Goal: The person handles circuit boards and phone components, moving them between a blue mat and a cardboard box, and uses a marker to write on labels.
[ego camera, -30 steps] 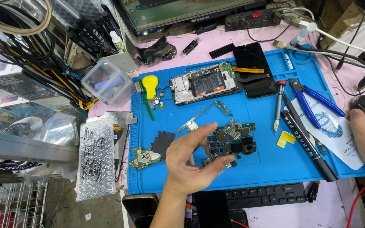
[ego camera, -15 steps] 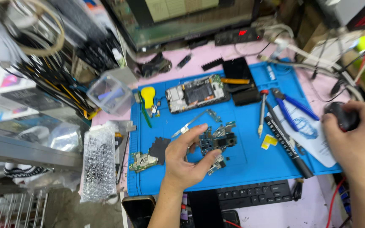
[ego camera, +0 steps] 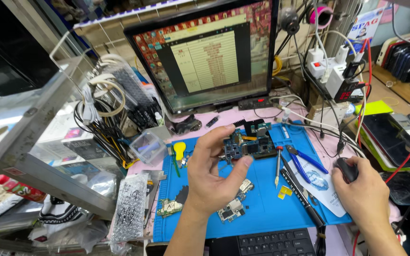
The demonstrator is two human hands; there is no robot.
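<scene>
The left hand (ego camera: 209, 182) is raised above the blue work mat (ego camera: 262, 208), its fingers (ego camera: 217, 135) and thumb clamped on the edges of a small dark-blue circuit board (ego camera: 248, 147), which is held up in the air, tilted, in front of the lower edge of the monitor (ego camera: 202, 54). The right hand (ego camera: 364, 196) lies at the right side of the bench, its fingers curled over a black computer mouse (ego camera: 346, 168) and closed on it. On the mat under the raised board lie two smaller circuit boards (ego camera: 231, 211), and a green board piece (ego camera: 168, 207) sits near the mat's left edge. Just right of the held board, a screwdriver (ego camera: 277, 166) with a red collar and blue-handled cutters (ego camera: 302, 160) lie on the mat, with a long black tool (ego camera: 300, 194) beside them. A yellow pry tool (ego camera: 180, 150) rests at the mat's upper left, next to a clear plastic box (ego camera: 147, 147). A black keyboard (ego camera: 271, 242) sits at the near edge of the bench.
</scene>
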